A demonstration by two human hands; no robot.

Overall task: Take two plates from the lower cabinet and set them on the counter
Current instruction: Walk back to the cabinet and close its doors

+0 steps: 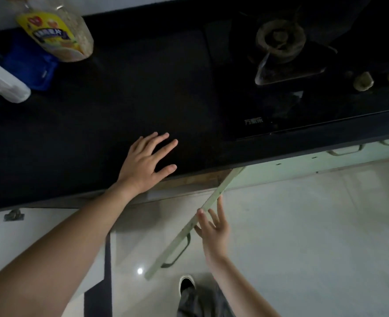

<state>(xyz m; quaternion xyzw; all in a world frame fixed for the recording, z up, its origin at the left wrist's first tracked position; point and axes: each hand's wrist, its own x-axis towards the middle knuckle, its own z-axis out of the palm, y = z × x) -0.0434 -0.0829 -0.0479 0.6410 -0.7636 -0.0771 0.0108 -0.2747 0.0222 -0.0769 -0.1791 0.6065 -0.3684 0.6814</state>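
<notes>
Early stage: cabinet door (189, 227) swung open under fingertips of spread right hand (214, 229), left hand (146, 164) flat and empty on bare counter (86, 133); plates unseen, presumably inside, both yet to lift.

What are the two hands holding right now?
Nothing is held. The left hand rests flat and open on the black counter. The right hand is open, its fingertips against the top edge of the open cabinet door, not on its handle.
</notes>
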